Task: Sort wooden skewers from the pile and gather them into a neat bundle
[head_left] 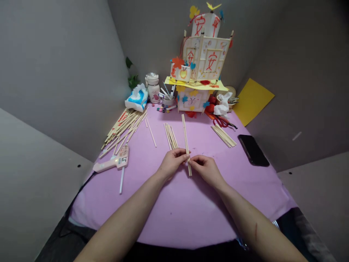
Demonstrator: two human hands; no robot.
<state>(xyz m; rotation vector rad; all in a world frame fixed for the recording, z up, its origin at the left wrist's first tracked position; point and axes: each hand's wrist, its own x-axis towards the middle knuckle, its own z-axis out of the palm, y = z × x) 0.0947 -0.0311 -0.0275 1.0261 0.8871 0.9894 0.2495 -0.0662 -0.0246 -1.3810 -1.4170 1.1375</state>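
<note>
Left hand (pixel 171 162) and right hand (pixel 205 168) each pinch the paired sticks (pixel 185 134), right of the glue gun (pixel 114 162). Advisable: keep both sticks flush, parallel, ends level.

View: one head-worn camera.
Facing: forward and down across the bench (pixel 174 218), toward a wall corner.
Nearness: close above the left grip (pixel 171 163) and right grip (pixel 205 168), mid-frame.
Beyond the grips: bench's far edge, high in frame.
Before the grips: forearms, from the bottom edge.
</note>
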